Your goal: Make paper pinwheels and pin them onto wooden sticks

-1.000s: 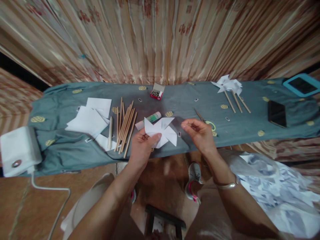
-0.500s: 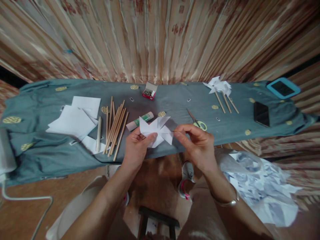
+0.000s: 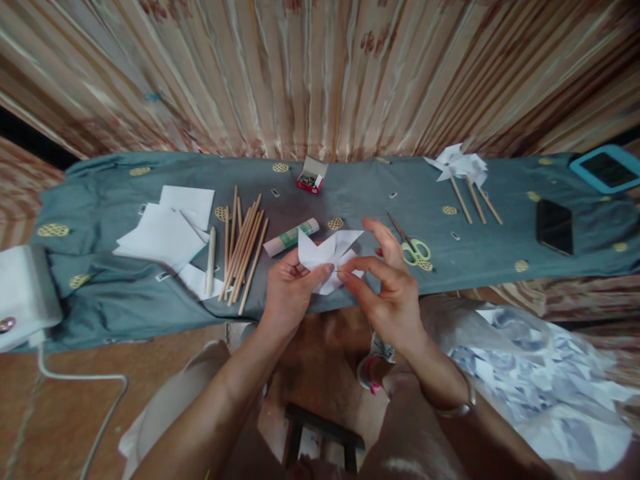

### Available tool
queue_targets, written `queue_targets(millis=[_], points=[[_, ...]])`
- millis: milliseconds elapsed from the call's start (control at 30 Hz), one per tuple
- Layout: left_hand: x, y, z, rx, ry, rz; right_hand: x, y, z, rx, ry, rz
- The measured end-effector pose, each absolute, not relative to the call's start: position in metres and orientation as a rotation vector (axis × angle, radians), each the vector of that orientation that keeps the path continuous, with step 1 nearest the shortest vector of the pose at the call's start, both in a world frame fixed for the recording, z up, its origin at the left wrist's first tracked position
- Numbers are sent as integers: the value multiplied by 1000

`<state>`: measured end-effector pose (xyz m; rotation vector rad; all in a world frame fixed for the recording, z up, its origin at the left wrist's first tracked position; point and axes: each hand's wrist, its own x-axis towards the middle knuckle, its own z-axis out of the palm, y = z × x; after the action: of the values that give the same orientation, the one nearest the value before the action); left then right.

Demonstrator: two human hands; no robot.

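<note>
Pinwheel: a folded white paper pinwheel [image 3: 327,253], held in the air just over the near edge of the table, about midway along it.
Left hand: the left hand [image 3: 287,300] grips the pinwheel from below, with the thumb pressed on its lower left blade.
Right hand: the right hand [image 3: 393,290] pinches the pinwheel's middle with thumb and forefinger, the other fingers spread. Whether something small sits in the pinch cannot be told.
Table: long, covered by a grey-green cloth [image 3: 100,200] with yellow dots.
Just behind the pinwheel: a glue stick [image 3: 291,237] lying on its side.
Left of the hands: a loose bundle of wooden sticks [image 3: 243,250], then a heap of white paper [image 3: 163,233].
Far edge, middle: a small open red box [image 3: 311,177].
Right of the hands: green-handled scissors [image 3: 411,245].
Far right: finished pinwheels [image 3: 457,165] on sticks, a dark phone [image 3: 554,227] and a blue-framed tablet [image 3: 605,169].
</note>
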<state>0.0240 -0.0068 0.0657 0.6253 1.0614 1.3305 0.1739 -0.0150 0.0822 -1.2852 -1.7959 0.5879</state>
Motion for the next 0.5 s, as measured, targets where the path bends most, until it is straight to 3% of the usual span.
queue_targets(millis=[500], points=[[25, -8, 67, 633, 1079, 1309, 176, -8, 74, -1257, -1724, 754]])
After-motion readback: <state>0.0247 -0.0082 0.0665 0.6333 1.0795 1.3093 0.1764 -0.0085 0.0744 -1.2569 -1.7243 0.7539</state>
